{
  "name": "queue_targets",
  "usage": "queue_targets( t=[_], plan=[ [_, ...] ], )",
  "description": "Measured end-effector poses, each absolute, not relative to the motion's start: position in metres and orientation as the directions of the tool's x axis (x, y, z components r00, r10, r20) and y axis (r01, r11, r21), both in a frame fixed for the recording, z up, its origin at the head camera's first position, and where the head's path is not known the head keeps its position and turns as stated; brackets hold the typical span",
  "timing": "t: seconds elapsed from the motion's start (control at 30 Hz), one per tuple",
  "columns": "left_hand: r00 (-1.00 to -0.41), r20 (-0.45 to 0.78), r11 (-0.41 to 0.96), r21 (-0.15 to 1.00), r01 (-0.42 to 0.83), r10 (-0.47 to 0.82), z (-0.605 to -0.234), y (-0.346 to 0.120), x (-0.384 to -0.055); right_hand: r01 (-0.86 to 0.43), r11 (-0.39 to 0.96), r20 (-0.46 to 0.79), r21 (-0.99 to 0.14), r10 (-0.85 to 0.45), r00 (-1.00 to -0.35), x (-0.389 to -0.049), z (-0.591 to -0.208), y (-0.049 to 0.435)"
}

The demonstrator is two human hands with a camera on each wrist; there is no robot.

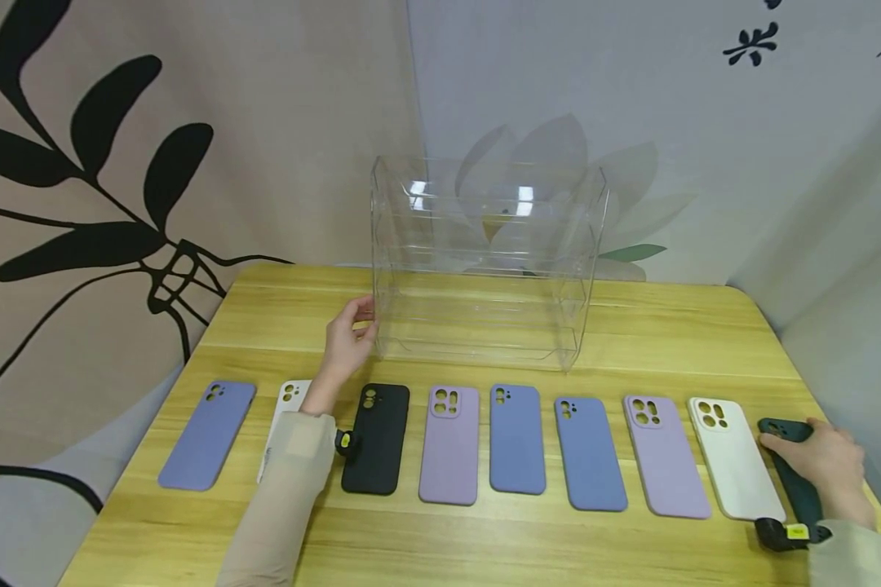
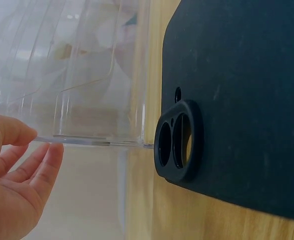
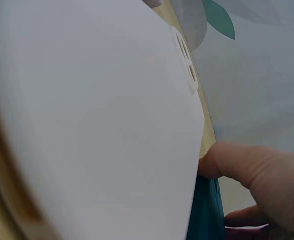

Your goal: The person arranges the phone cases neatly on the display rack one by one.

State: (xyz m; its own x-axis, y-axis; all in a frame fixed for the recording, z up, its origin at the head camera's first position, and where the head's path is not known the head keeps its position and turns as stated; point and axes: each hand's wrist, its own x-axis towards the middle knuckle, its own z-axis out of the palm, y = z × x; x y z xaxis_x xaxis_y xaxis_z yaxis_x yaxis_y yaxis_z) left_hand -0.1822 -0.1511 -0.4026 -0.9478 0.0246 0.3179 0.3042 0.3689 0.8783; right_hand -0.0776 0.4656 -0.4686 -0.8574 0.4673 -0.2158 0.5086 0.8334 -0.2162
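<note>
Head view: the left hand point(image 1: 348, 338) pinches the left side of a clear rack point(image 1: 488, 269), which stands to that hand's right; the right hand point(image 1: 825, 465) grasps a dark green phone case point(image 1: 796, 485), with a white case point(image 1: 737, 458) just to its left. Between the hands, but nearer the wearer than the left one, lie black point(image 1: 376, 440), lilac and blue cases. Left wrist view: thumb and fingertips meet the rack's wall, the black case beside them. Right wrist view: the thumb lies at the green case's edge, next to the white case.

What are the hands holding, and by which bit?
The left hand pinches the clear rack by the edge of its left side. The right hand grips the dark green phone case by its sides, near its camera end.
</note>
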Motion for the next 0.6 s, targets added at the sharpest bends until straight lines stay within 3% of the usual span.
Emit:
queue_targets(
  t=[0.33, 0.6],
  plan=[
    [-0.947, 0.319, 0.375, 0.876, 0.305, 0.024, -0.403, -0.152, -0.183, 0.486, 0.846, -0.145, -0.220, 0.464, -0.874, -0.077, -0.456, 0.457],
    [-0.947, 0.321, 0.377, 0.874, 0.306, 0.024, -0.404, -0.152, -0.183, 0.427, 0.855, -0.031, -0.294, 0.438, -0.898, -0.080, -0.440, 0.445]
  ],
)
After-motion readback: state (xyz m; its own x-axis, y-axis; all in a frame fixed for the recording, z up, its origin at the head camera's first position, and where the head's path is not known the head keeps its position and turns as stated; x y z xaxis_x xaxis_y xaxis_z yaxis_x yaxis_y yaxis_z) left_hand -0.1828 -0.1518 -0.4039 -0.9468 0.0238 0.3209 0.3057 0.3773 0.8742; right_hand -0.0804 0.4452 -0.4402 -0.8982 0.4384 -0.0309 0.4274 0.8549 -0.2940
